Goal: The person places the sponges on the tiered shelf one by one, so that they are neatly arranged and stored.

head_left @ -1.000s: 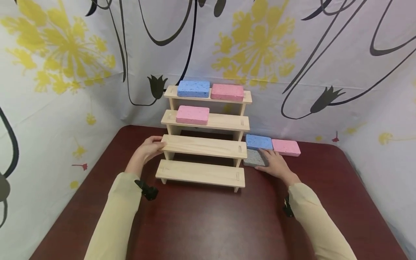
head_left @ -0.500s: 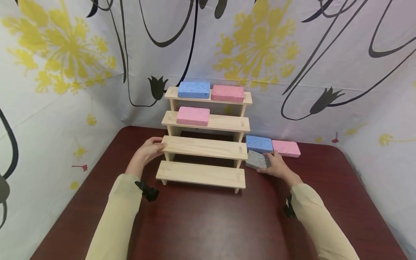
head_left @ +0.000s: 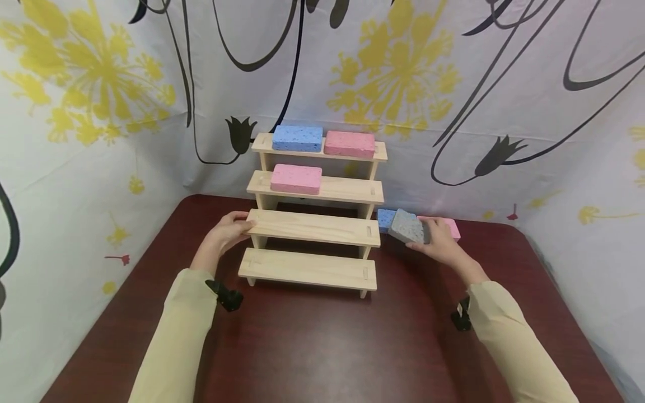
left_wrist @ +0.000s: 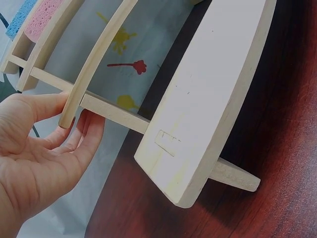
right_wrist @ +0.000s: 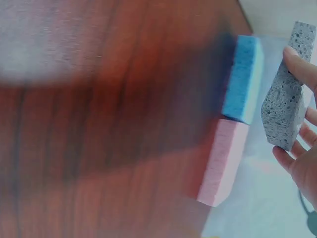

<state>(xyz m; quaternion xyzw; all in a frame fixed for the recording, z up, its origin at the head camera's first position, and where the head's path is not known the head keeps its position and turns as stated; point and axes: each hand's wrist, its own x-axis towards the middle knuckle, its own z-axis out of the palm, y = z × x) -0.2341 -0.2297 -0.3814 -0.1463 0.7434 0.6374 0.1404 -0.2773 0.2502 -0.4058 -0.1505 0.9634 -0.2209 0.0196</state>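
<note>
A grey sponge (head_left: 406,226) is pinched between the thumb and fingers of my right hand (head_left: 443,245), raised off the table to the right of the stepped wooden rack (head_left: 312,226). In the right wrist view the grey sponge (right_wrist: 285,99) shows its pitted face, with the thumb on one side and fingers on the other. My left hand (head_left: 227,234) grips the left end of the rack's second-lowest shelf; in the left wrist view the left hand (left_wrist: 54,144) has its thumb on top and fingers curled beneath.
On the rack's top shelf are a blue sponge (head_left: 297,139) and a darker pink sponge (head_left: 350,144); a pink sponge (head_left: 296,179) lies one shelf down. Behind my right hand, another blue sponge (right_wrist: 242,79) and pink sponge (right_wrist: 223,163) lie end to end on the dark red table (head_left: 312,347).
My right hand has taken hold of the grey sponge, lifted it from the table and tilted it, so it now overlaps the blue sponge behind. My left hand keeps its grip on the shelf.
</note>
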